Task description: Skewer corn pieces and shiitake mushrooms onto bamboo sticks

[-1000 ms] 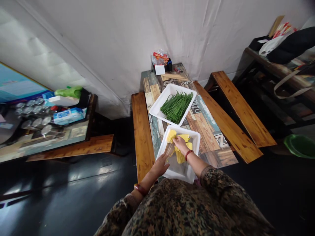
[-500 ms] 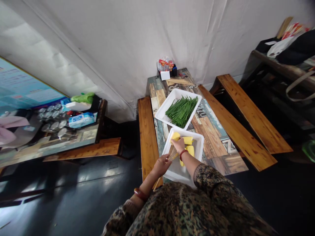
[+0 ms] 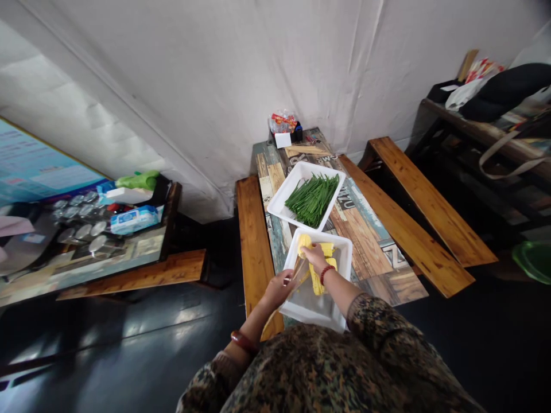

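Note:
My left hand [image 3: 278,288] is closed around thin wooden skewers [image 3: 297,267], whose ends reach up toward the right hand and down past the wrist. My right hand [image 3: 315,257] grips a piece of yellow corn [image 3: 303,241] over the near white tray [image 3: 346,263]. The upper ends of the sticks run close to this corn; whether one is inside it I cannot tell. More corn pieces [image 3: 317,280] lie in the same tray, right beside and partly under my right wrist. Behind it, a second white tray [image 3: 279,201] holds a heap of green chives [image 3: 312,201].
The trays stand on a wood-patterned table [image 3: 365,241] between wooden benches [image 3: 253,241]. At its far end is a black box with plastic-wrapped packets [image 3: 284,123]. Another table at left carries glasses [image 3: 101,245] and a wipes pack [image 3: 134,220]. A green basin [image 3: 534,261] is at far right.
The whole view has shifted slightly. The held corn has tipped more upright at the skewers' upper ends, and my left hand has come a little lower and to the left.

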Available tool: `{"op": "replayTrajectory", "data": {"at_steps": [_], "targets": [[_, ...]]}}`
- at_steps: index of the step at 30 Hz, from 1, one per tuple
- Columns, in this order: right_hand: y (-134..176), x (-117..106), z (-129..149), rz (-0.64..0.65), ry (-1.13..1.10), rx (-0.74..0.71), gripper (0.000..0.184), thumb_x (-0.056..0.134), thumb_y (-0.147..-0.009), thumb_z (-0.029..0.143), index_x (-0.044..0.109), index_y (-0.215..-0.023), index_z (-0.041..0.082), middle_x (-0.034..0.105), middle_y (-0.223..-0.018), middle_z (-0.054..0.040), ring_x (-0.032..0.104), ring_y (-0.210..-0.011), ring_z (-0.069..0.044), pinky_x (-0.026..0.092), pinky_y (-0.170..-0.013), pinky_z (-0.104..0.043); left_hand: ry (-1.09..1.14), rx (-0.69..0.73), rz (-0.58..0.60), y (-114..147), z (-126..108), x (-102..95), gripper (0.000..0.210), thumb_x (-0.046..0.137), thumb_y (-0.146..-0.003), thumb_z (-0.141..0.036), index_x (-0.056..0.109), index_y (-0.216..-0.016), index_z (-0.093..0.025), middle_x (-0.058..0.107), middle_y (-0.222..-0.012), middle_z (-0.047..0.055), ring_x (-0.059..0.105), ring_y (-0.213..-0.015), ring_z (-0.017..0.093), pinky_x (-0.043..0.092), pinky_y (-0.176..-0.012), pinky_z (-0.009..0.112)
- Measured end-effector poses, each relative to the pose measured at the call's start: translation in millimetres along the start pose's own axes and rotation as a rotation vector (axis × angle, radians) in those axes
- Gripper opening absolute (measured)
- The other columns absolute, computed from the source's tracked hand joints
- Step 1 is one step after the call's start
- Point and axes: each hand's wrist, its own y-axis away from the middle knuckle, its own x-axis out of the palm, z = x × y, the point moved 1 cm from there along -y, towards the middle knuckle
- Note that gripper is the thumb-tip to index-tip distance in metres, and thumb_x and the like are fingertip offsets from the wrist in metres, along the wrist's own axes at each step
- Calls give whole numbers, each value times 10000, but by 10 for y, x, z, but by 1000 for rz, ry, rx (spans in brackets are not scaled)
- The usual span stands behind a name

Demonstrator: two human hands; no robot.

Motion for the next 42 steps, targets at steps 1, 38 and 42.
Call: {"op": "replayTrajectory", "data": {"at_steps": [1, 38, 42], "targets": [[12, -35, -40, 3, -7, 24, 357, 615, -945, 370, 591, -1233, 161, 611, -1243, -74, 632, -1056, -256, 554, -882, -446, 2, -12, -11, -5, -1, -19, 267, 565, -833, -211, 673, -1077, -209, 731, -980, 40, 696, -832, 167, 546, -794, 281], [1225, -586, 738, 384, -124, -365, 327, 592, -924, 418, 654, -1226, 306, 603, -1329, -28, 514, -1284, -213, 373, -1130, -364, -176, 355, -235, 392, -960, -120, 422, 681, -710, -312, 534, -1085, -185, 664, -973, 75, 648, -901, 241, 513, -814, 352], [1248, -528, 697, 328, -121, -380, 292, 536, -957, 416, 670, -1188, 299, 616, -1298, -33, 518, -1274, -205, 379, -1121, -356, -253, 329, -256, 422, -942, -103, 412, 680, -712, -296, 528, -1078, -186, 663, -967, 84, 655, -905, 259, 525, -809, 367]]}}
